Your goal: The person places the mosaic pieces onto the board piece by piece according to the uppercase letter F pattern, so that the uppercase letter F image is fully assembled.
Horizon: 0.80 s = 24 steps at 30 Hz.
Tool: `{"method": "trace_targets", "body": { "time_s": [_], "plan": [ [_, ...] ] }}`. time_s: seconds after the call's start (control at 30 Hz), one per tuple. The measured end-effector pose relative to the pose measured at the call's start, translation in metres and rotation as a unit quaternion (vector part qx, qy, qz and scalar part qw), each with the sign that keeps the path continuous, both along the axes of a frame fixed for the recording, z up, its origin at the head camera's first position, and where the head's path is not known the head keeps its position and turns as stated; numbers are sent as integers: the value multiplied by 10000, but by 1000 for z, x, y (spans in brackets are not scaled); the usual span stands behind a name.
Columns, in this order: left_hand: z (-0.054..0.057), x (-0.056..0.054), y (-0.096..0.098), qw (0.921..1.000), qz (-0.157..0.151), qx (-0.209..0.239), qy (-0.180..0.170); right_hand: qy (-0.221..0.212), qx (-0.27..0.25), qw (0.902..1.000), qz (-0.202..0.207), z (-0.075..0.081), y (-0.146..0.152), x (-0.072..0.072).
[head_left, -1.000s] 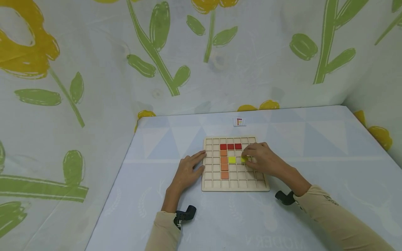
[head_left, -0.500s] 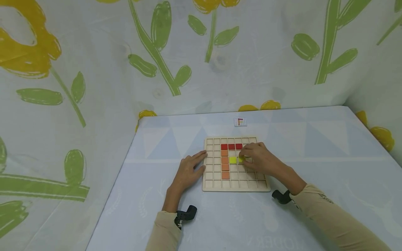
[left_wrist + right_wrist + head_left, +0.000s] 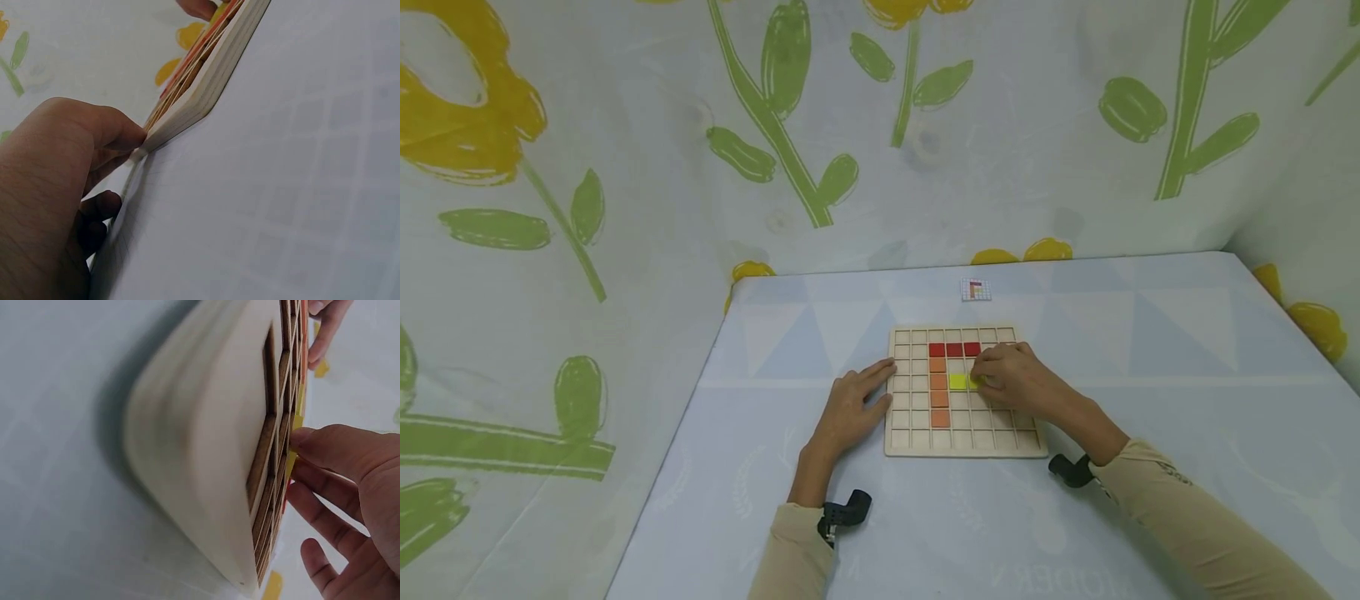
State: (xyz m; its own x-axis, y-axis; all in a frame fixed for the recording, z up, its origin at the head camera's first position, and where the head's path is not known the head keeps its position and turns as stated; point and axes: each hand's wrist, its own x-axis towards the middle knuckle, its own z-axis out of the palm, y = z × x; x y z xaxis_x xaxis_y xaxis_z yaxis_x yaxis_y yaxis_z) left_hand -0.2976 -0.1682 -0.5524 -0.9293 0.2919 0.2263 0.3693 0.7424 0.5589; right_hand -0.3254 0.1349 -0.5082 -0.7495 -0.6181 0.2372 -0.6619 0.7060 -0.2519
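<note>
A wooden grid board [image 3: 917, 437] lies on the table with square tiles set in its cells. Its top row of tiles is red [image 3: 954, 349], and a column of orange tiles [image 3: 939, 398] runs down from the row's left end. Right of that column sits a yellow tile [image 3: 957, 382]. My right hand [image 3: 1021, 382] pinches another yellow tile [image 3: 292, 459] between thumb and index finger, low over the cell beside it and partly hidden by the fingers. With extended fingers, my left hand [image 3: 850, 410] touches the board's left edge; its fingertips meet the rim in the left wrist view.
Behind the board lies a small card [image 3: 976, 289] printed with a coloured grid pattern. A pale patterned cover spreads over the table [image 3: 760, 483]. Flower-printed fabric walls [image 3: 1037, 167] rise behind and at the sides. Each wrist carries a black camera mount [image 3: 846, 510].
My right hand has moved slightly left and lowered with the yellow tile, bringing it beside the other yellow one. My left hand has stayed at the board's edge.
</note>
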Motion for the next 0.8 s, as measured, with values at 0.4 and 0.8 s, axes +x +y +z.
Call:
{"method": "trace_targets", "body": {
  "time_s": [0.4, 0.8],
  "plan": [
    [-2, -3, -6, 10000, 95, -24, 1, -72, 144, 9997, -156, -5, 2, 1],
    [-8, -4, -6, 9994, 32, 331, -59, -31, 0, 9980, -638, -6, 26, 15]
  ]
}}
